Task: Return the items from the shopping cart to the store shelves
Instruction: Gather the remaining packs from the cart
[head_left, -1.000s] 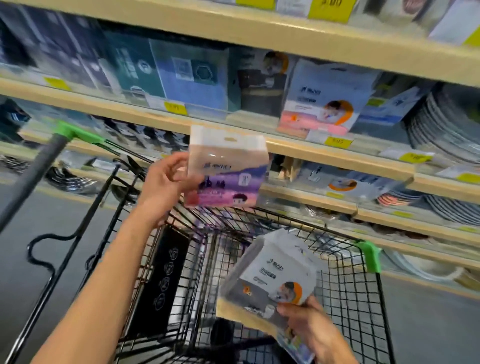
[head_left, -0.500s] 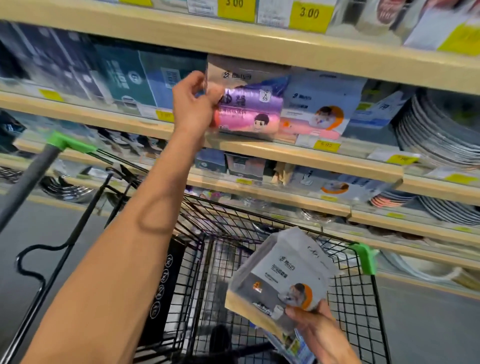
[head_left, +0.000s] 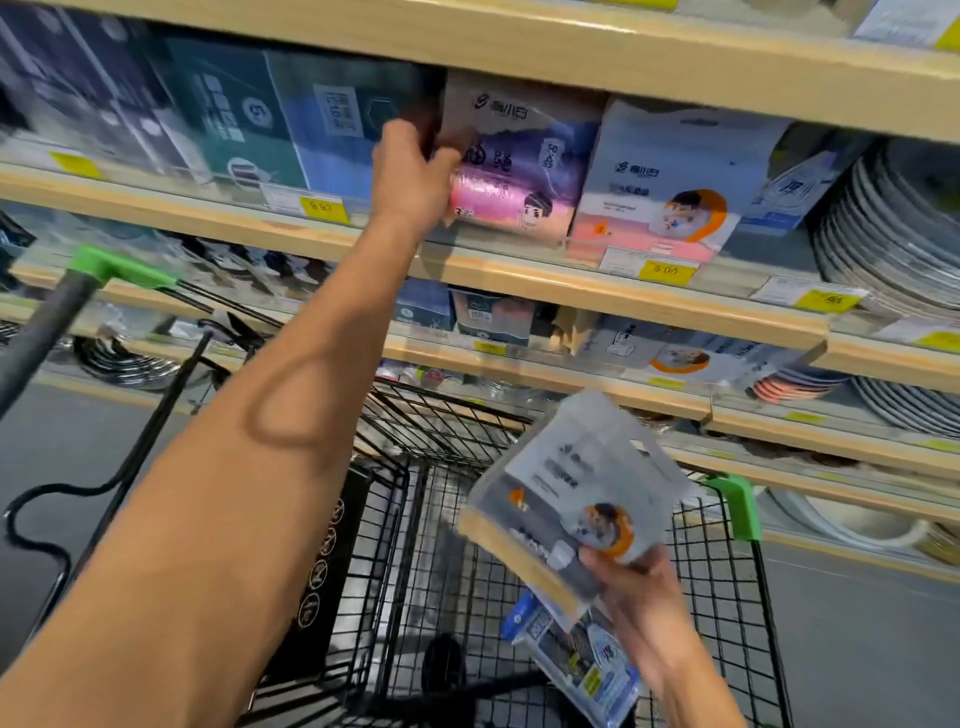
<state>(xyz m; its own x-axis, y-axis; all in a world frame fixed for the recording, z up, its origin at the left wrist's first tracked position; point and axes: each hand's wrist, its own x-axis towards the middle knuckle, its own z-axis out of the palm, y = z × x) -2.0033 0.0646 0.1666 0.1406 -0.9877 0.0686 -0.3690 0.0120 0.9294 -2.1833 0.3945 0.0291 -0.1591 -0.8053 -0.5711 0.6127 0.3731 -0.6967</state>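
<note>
My left hand (head_left: 413, 174) is stretched up to the wooden shelf (head_left: 519, 275) and grips the left side of a purple and pink pack (head_left: 519, 171), which stands on the shelf beside a white and pink pack (head_left: 670, 182). Over the black wire shopping cart (head_left: 441, 519), my right hand (head_left: 639, 597) holds a grey and white pack with an orange circle (head_left: 566, 509). A blue and clear pack (head_left: 576, 654) hangs under it in the same hand.
Teal and dark boxes (head_left: 244, 114) fill the shelf to the left. Stacked plates (head_left: 893, 228) sit at the right. Lower shelves (head_left: 571, 374) hold more packs. The cart's green handle ends (head_left: 737, 509) flank the basket. Grey floor lies on both sides.
My left hand has carried the purple and pink pack up from above the cart and onto the shelf. The right hand has kept its packs over the cart.
</note>
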